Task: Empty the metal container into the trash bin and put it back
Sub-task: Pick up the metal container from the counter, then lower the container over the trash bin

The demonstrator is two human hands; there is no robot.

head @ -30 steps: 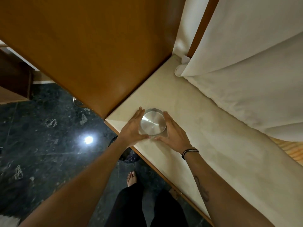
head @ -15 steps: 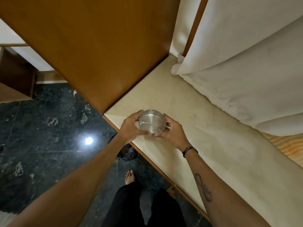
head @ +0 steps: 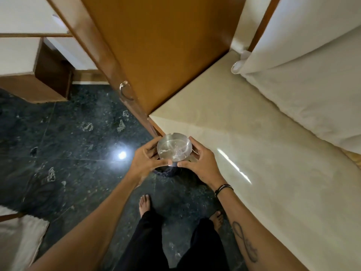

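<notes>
A round, shallow metal container (head: 174,147) with whitish residue inside is held upright in both hands, just off the corner of the cream stone ledge (head: 244,153). My left hand (head: 146,159) grips its left side and my right hand (head: 199,163) grips its right side. Directly beneath the hands, on the floor, a dark bin with a bluish liner (head: 166,173) shows only partly, mostly hidden by my hands.
A wooden cabinet door (head: 166,55) with a metal handle (head: 125,90) stands to the left of the ledge. White bedding (head: 302,85) lies along the ledge's far side. The floor is dark polished stone (head: 68,143). My bare feet stand below the bin.
Both hands lifted the container off the ledge and drew it toward me, past the ledge's corner, over the floor. The view has shifted back and left.
</notes>
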